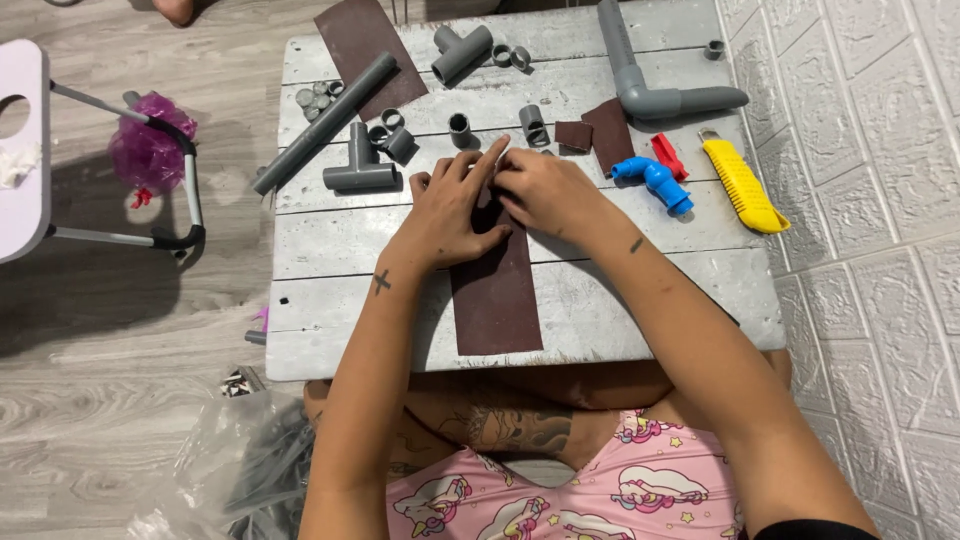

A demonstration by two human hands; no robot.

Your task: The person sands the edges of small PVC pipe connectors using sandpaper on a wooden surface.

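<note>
A long dark brown strip of sandpaper [497, 295] lies on the low grey wooden table [350, 320], running from the front edge toward the middle. My left hand [450, 205] lies flat on the strip's far end, fingers spread and pointing away. My right hand [545, 188] meets it there, its fingers curled and pinching the top edge of the strip. What lies under the fingertips is hidden.
Grey pipe pieces lie across the far half: a long pipe [325, 122], tee fittings [360, 165], short couplings [459, 129], an elbowed pipe [650, 95]. A blue tap [655, 180], yellow utility knife [742, 185], red piece [668, 155] and sandpaper scraps [600, 132] sit to the right. Tiled wall at right.
</note>
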